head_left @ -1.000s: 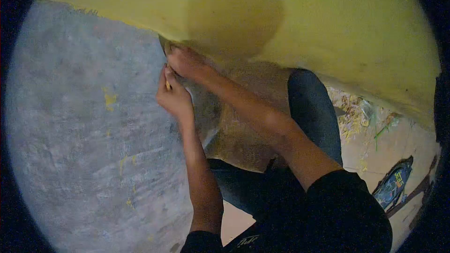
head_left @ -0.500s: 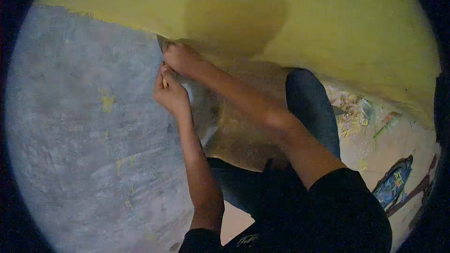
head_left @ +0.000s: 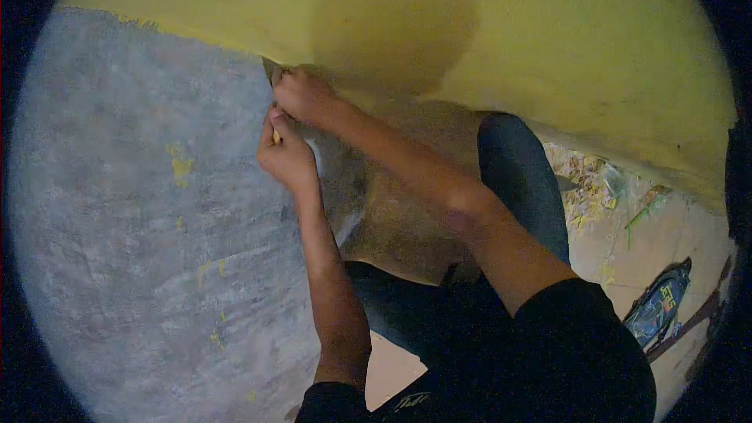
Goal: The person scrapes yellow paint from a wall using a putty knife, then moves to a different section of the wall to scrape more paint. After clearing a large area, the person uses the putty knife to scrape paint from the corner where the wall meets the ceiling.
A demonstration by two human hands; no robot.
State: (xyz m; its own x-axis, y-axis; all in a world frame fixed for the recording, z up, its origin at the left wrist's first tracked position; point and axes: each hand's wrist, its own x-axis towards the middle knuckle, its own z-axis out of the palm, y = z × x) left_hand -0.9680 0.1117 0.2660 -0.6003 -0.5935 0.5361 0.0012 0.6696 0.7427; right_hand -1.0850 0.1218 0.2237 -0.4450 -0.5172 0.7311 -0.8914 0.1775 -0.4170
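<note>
A scraper (head_left: 269, 70) with a thin dark blade rests against the wall, where the yellow paint (head_left: 196, 0) meets the bare grey surface (head_left: 141, 211). My right hand (head_left: 307, 99) is closed around it close to the blade. Just below, my left hand (head_left: 288, 158) is wrapped on the light-coloured handle, of which only a small piece shows between the fingers. The blade's edge touches the border of the yellow paint. Most of the scraper is hidden by my fingers.
Yellow paint spots (head_left: 181, 171) dot the grey surface. My bent knee (head_left: 513, 157) is beside the wall. Paint flakes and debris (head_left: 583, 184) lie on the floor (head_left: 611, 254) along the wall's foot. A dark patterned sandal (head_left: 659, 305) lies at the right.
Almost nothing differs. Both hands keep their grip on the scraper, and the blade stays at about the same spot on the paint edge.
</note>
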